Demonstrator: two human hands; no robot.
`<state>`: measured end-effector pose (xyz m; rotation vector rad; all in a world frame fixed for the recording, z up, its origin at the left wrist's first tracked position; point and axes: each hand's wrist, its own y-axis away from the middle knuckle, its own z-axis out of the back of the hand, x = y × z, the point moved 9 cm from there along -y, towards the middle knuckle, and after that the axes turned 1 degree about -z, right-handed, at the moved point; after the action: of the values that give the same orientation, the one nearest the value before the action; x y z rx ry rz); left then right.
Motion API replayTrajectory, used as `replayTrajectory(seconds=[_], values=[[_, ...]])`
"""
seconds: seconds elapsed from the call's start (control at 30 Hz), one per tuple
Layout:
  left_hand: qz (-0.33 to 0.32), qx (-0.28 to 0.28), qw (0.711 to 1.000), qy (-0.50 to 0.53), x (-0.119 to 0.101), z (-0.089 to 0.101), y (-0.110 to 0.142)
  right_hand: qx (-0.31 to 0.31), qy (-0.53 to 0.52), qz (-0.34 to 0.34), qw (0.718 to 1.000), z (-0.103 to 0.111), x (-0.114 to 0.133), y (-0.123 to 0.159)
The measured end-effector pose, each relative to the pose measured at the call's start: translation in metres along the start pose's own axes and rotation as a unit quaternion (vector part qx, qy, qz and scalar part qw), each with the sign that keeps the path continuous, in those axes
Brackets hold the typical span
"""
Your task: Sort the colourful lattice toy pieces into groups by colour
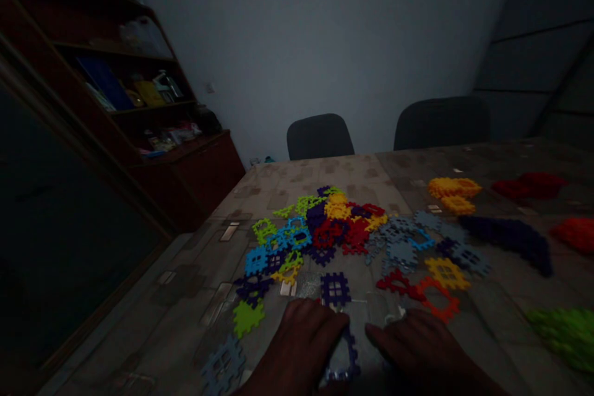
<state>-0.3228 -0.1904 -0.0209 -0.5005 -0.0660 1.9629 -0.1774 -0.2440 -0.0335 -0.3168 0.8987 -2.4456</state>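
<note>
A dark purple frame piece [353,356] lies at the bottom centre of the frame, partly covered by the left hand [306,343], whose fingers are bent and held close together with the thumb over the piece's upper edge; whether they pinch it cannot be told. Just to the right, the right hand [417,346] is low over the table [185,297], its thumb pointing left and apart from its bent fingers; whether it grips anything underneath cannot be told. Directly above the left hand is a purple window-shaped piece [335,289]. Toward the lower left are a lime green piece [247,317] and, nearer the bottom edge, a grey window piece [223,364]. Above and right of the right hand lie an orange ring piece [439,298], a red piece [398,284] touching it and a yellow window piece [446,273]. Across the middle spreads a loose heap of green, blue, purple, red and yellow pieces [325,229], with grey pieces [401,253] at its right side. Farther right sit yellow, red and dark purple clusters, and a green cluster [568,334] at the lower right edge. Two dark chairs [320,137] stand beyond the table, before a pale wall; shelves [148,105] fill the upper left.
</note>
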Motion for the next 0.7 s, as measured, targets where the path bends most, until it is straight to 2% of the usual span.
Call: replayTrajectory(seconds=[0.1,0.17,0.33,0.57,0.63,0.7], values=[[0.001,-0.009,1.000,-0.005,0.002,0.001,0.003,0.049,-0.002,0.034,0.998,-0.003,0.009,-0.004],[0.003,0.000,1.000,-0.010,0.003,0.001,0.003,0.062,-0.001,0.043,0.997,-0.001,0.012,-0.007],[-0.011,0.008,1.000,-0.008,0.002,0.010,0.003,0.038,0.008,-0.025,0.999,0.006,-0.001,-0.008],[-0.011,-0.034,0.998,0.050,-0.006,0.034,0.006,0.019,0.005,-0.002,1.000,-0.007,-0.014,0.010],[0.022,-0.029,0.998,0.059,-0.002,0.047,0.003,0.011,0.007,-0.001,1.000,-0.009,-0.016,0.012],[0.097,-0.006,0.994,0.053,0.016,0.061,0.004,0.011,0.016,-0.006,1.000,-0.008,-0.018,0.013]])
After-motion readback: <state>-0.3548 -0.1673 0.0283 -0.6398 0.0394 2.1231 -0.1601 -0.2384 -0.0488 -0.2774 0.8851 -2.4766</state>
